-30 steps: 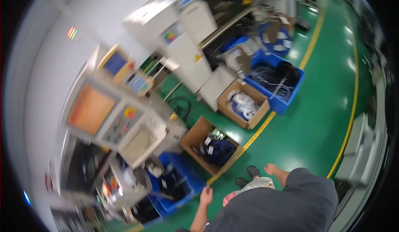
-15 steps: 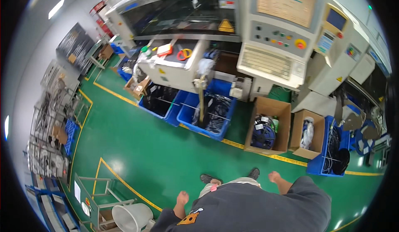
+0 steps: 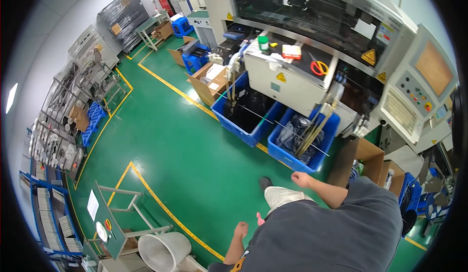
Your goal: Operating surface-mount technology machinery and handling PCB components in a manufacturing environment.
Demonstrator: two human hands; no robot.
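Note:
My left hand (image 3: 241,229) hangs low beside my body over the green floor, its fingers loosely curled with nothing seen in them. Out in front of my body, my right hand (image 3: 302,179) is also curled and holds nothing that I can see. Nearest to it is a blue bin (image 3: 291,163) with dark plastic and long tan strips in it, but the hand appears apart from the bin. Another blue bin (image 3: 247,138) with black material inside stands to the left of that one.
A large machine (image 3: 287,83) carries scissors (image 3: 319,68) and a green-lidded jar (image 3: 263,43) on its front ledge. Cardboard boxes (image 3: 369,155) stand at right. A white bucket (image 3: 165,252) and a small table (image 3: 114,230) are at lower left, racks (image 3: 63,126) farther left.
My view has turned left, so the machine and bins sit farther right. I have stepped forward and leftward, and my right hand now appears close to the blue bin.

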